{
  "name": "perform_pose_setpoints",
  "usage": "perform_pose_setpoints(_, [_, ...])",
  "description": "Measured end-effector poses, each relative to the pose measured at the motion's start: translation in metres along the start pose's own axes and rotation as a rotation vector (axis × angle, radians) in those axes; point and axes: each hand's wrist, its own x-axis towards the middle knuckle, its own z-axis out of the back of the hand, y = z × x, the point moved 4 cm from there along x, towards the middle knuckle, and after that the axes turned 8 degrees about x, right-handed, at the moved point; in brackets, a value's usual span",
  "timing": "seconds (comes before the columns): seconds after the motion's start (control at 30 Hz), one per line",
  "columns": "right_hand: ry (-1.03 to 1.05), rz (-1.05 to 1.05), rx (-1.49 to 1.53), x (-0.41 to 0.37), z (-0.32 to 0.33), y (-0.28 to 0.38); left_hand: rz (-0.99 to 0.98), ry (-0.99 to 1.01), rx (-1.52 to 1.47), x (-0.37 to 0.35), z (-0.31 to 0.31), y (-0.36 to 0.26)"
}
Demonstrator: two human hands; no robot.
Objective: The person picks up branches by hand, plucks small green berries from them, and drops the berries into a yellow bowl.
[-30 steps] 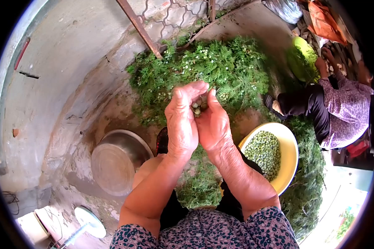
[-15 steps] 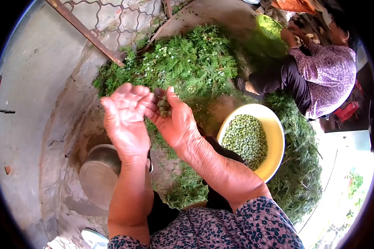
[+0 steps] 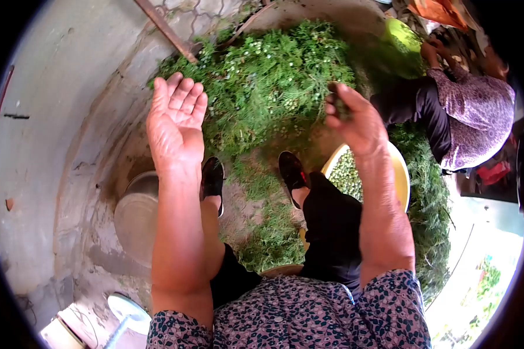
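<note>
My left hand [image 3: 178, 125] is raised palm up, fingers stretched out, holding nothing. Across from it, my right hand [image 3: 358, 116] curls its fingers around a few small green cones [image 3: 342, 109], partly hidden and blurred. Beneath the right wrist stands a yellow basin [image 3: 401, 174] holding many green cones [image 3: 344, 177]; my forearm covers part of it. In front of both hands lies a heap of green conifer branches [image 3: 268, 75] dotted with pale cones.
An upturned metal pot [image 3: 137, 224] sits left of my legs. At the right, another person [image 3: 477, 122] crouches with hands near a bright green bowl [image 3: 403, 38]. More branches [image 3: 434, 232] lie beside the basin. A rusty metal bar [image 3: 166, 29] slants at the upper left.
My hands have moved apart from where they met. The right hand went right, toward the basin, with the small green cones; the left stays palm up. The view has shifted slightly.
</note>
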Motion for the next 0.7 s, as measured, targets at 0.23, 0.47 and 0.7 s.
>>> perform_pose_setpoints(0.23, [-0.235,-0.077,-0.494,-0.045,0.170,0.005,0.027,-0.100,-0.128,0.010,0.013,-0.015])
perform_pose_setpoints(0.47, [-0.522,-0.101,-1.314,-0.046,0.242,0.005,0.000,-0.161,-0.215,0.019,0.034,-0.033])
perform_pose_setpoints(0.7, [0.100,-0.070,-1.291,0.061,0.083,-0.057,-0.019,-0.260,-0.363,0.025,0.053,-0.053])
